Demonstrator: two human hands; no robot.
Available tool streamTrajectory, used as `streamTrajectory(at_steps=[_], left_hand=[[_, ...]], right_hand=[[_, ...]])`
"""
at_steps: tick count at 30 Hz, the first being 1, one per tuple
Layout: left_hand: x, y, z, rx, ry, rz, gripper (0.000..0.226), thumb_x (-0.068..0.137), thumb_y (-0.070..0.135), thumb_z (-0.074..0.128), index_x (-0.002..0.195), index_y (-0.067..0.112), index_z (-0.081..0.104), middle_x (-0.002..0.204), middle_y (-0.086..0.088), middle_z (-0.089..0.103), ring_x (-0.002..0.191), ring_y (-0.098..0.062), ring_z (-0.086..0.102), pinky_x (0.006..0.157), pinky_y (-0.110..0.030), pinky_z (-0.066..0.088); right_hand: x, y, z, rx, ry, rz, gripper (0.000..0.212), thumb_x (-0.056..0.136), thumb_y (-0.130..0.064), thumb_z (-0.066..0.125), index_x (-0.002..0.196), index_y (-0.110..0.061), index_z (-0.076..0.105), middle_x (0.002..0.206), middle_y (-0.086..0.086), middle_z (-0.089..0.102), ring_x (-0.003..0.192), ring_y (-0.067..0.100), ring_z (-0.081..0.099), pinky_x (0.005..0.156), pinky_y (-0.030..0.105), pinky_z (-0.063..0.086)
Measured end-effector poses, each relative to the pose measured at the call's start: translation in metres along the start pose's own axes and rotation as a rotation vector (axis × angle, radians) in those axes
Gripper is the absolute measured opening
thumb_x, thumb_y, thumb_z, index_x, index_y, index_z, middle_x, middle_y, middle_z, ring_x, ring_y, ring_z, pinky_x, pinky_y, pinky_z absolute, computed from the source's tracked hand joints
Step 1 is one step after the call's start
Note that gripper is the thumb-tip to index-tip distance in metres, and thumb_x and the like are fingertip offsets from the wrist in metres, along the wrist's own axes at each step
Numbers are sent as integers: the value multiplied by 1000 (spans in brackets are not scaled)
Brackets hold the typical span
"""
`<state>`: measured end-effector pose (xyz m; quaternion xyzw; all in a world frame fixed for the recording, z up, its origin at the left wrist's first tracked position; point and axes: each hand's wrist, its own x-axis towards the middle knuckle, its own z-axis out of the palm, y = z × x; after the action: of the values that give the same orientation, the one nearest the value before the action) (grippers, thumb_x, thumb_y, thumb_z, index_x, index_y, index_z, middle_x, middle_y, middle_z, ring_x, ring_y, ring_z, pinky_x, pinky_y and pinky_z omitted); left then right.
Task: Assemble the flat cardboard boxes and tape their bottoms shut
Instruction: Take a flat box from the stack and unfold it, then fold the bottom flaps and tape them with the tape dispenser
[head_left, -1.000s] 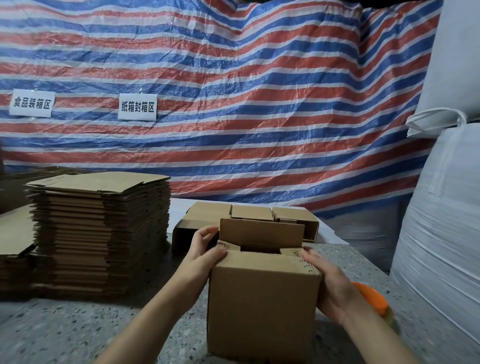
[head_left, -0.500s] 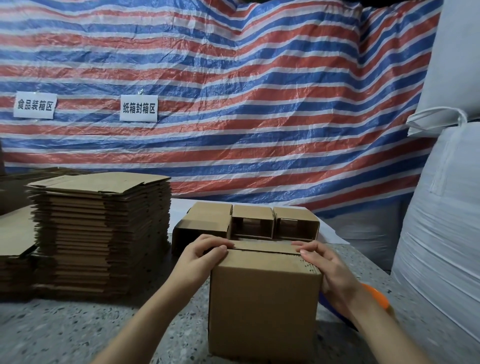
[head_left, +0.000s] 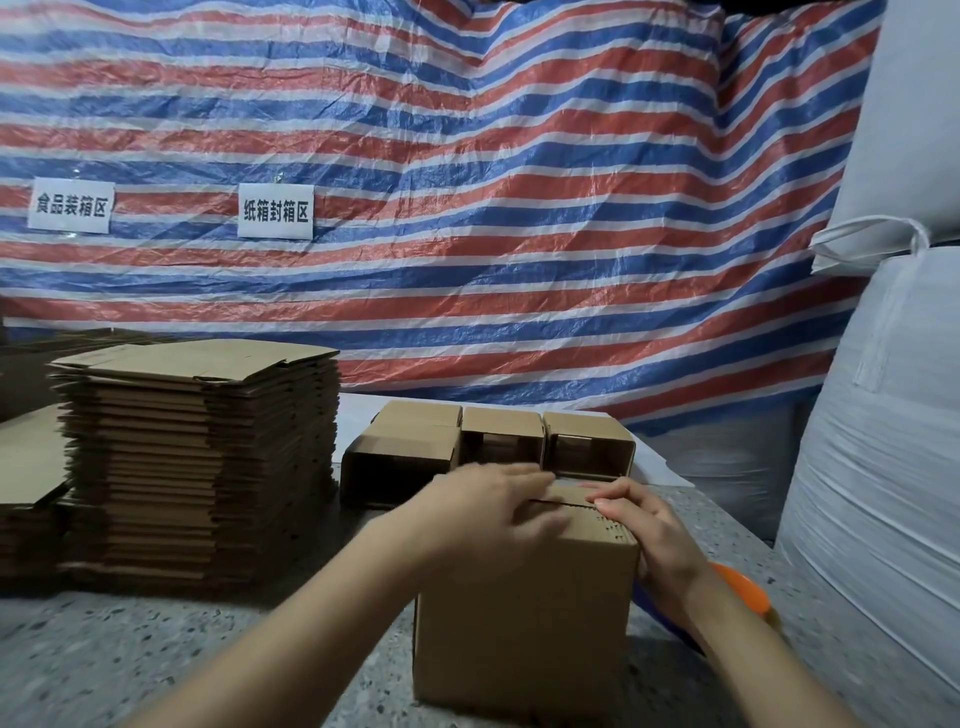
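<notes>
A person's two bare hands press down the folded flaps on top of one upright brown corrugated cardboard box (head_left: 524, 618), which stands on a speckled stone-look table (head_left: 156, 660). The left hand (head_left: 483, 512), blurred, lies flat across the box's top with fingers extended, not curled round anything. The right hand (head_left: 649, 530) rests on the box's right top edge, fingers straight along the flap where a dark seam shows between the two closed flaps.

Behind the box, three assembled boxes (head_left: 498, 441) lie in a row on their sides, touching one another, the two on the right showing their open square mouths. To the left of the box rises one tall stack of flat boxes (head_left: 197, 467), its layered edges ridged and slightly uneven; a second, lower pile (head_left: 26, 493) shows at the far left edge. Just right of the box, partly hidden by the right forearm, sits an orange rounded object (head_left: 743, 592); what it is cannot be told.

A crinkled red, white and blue striped tarpaulin (head_left: 519, 208) hangs behind the box, bearing two white paper signs (head_left: 275, 211). Two bulky white woven sacks (head_left: 878, 467) stand at right.
</notes>
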<state>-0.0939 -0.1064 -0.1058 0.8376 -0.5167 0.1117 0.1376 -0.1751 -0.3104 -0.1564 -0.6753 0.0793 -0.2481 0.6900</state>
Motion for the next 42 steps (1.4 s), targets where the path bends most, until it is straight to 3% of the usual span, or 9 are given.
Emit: streamTrajectory(at_steps=[4, 7, 12, 17, 22, 27, 33, 38, 42], left_hand=[[2, -2, 13, 146, 8, 63, 68, 92, 73, 28, 148, 34, 37, 155, 14, 36, 141, -11, 36, 111, -38, 33], [2, -4, 15, 141, 14, 83, 68, 93, 72, 27, 149, 33, 36, 155, 13, 36, 141, -11, 35, 112, -36, 32], [4, -6, 16, 117, -16, 79, 69, 93, 72, 25, 150, 34, 32, 157, 13, 32, 144, -10, 30, 115, -40, 30], [5, -8, 20, 105, -9, 75, 71, 93, 72, 26, 151, 33, 31, 158, 13, 31, 145, -9, 28, 116, -34, 25], [6, -9, 22, 111, -8, 71, 72, 92, 73, 24, 153, 34, 28, 158, 14, 28, 145, -8, 26, 116, -32, 21], [6, -9, 22, 104, -24, 65, 70, 94, 71, 26, 153, 34, 27, 159, 14, 28, 145, -8, 25, 115, -31, 23], [6, -10, 20, 87, -22, 87, 71, 94, 71, 27, 153, 32, 28, 159, 12, 28, 146, -8, 25, 117, -32, 20], [2, -5, 16, 4, -31, -3, 68, 93, 72, 26, 150, 36, 31, 153, 9, 41, 139, -12, 37, 109, -36, 30], [3, -3, 9, -266, -27, -156, 46, 98, 60, 21, 135, 41, 41, 126, 4, 62, 102, -16, 53, 85, -39, 39]], right_hand=[[0, -2, -3, 22, -43, 61, 19, 88, -18, 65, 99, -4, 72, 113, 31, 64, 97, 35, 61, 83, 43, 49], [9, -5, -19, -32, -41, 74, 24, 101, -22, 53, 109, -10, 72, 113, 15, 72, 107, 28, 66, 91, 41, 51], [23, -5, -63, -1232, 144, 125, 30, 99, -46, 56, 87, -19, 62, 81, -2, 67, 70, 13, 61, 62, 26, 47], [18, 27, -75, -1668, 47, 357, 57, 88, -78, 46, 103, -24, 59, 85, -9, 63, 75, 3, 62, 59, 19, 45], [19, 52, -86, -1631, 68, 353, 50, 87, -73, 53, 107, -28, 60, 96, -11, 65, 84, 4, 61, 76, 22, 54], [22, 61, -94, -1599, 76, 245, 35, 94, -62, 52, 85, -29, 59, 79, -12, 65, 71, 1, 62, 61, 19, 49], [40, -38, -80, -935, 283, 73, 45, 91, -54, 64, 86, -10, 70, 65, 4, 73, 61, 20, 71, 56, 28, 48], [35, -127, -42, -525, -56, 50, 71, 66, -72, 70, 96, -8, 73, 79, 11, 76, 62, 22, 71, 57, 33, 55], [36, -143, -13, -413, -242, 138, 62, 60, -68, 78, 88, -12, 78, 75, 10, 69, 54, 19, 64, 48, 30, 54]])
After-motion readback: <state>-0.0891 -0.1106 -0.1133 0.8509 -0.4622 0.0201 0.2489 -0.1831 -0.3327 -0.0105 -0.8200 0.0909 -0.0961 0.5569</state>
